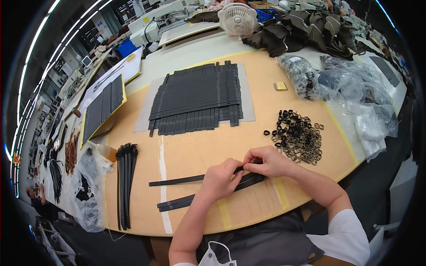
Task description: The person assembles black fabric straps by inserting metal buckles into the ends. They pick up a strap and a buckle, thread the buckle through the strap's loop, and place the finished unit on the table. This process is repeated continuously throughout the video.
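Note:
A thin black strap (175,180) lies across the near part of the table, its right end raised between my hands. My left hand (220,177) is closed on the strap near that end. Just right of it, my right hand (267,162) pinches the tip, fingertips nearly touching the left ones. Whatever small part may sit at the tip is hidden by the fingers. Below my hands lie more black straps (177,203), partly covered by my left hand and wrist. Small black loops (286,119) and metal buckles (308,148) form a loose pile beyond my right hand.
Many flat black straps (195,97) lie stacked on a grey board mid-table. A bundle of straps (127,181) and a plastic bag (86,195) are at left. Plastic bags of parts (299,77), a small yellow block (280,86), a fan (238,20) and dark bundled pieces (306,33) stand farther off.

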`<state>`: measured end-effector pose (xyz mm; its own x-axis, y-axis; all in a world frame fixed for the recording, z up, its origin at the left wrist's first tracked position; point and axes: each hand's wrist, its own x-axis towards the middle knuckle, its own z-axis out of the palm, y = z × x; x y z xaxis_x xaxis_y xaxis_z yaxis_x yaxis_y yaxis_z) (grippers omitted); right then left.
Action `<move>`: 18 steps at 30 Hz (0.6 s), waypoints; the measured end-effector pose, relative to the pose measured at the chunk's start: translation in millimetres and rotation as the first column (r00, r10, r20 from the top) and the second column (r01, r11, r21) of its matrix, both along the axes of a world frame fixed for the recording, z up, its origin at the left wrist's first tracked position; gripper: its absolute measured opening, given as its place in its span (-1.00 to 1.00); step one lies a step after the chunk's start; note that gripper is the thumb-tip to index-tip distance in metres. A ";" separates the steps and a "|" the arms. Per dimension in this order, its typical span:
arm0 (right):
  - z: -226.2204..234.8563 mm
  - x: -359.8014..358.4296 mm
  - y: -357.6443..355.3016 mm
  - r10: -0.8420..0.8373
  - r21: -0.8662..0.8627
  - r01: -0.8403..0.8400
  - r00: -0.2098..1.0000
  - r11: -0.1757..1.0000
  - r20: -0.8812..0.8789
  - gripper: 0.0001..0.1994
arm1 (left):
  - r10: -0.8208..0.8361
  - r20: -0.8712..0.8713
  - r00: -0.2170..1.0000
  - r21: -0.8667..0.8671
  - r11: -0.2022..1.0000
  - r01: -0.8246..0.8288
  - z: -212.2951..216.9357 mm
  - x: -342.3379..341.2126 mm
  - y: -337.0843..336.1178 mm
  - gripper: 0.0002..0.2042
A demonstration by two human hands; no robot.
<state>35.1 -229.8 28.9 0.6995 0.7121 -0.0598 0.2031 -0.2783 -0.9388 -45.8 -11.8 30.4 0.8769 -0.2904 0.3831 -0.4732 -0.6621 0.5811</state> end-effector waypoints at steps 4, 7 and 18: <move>-1.3 0.4 -0.7 0.007 -0.004 -0.007 1.000 1.000 0.005 -0.83 | 0.017 0.000 1.000 -0.021 1.000 -0.017 -0.5 -0.9 -1.5 -0.78; 0.9 -0.2 -2.7 0.017 0.011 -0.018 0.999 1.000 0.035 -0.83 | 0.001 0.014 1.000 -0.021 1.000 -0.001 -1.5 -0.1 -2.2 -0.77; 10.2 4.2 -12.1 -0.057 0.182 0.074 0.994 0.981 -0.094 -0.79 | 0.059 -0.024 0.998 -0.221 0.973 -0.063 14.2 0.1 -7.0 -0.82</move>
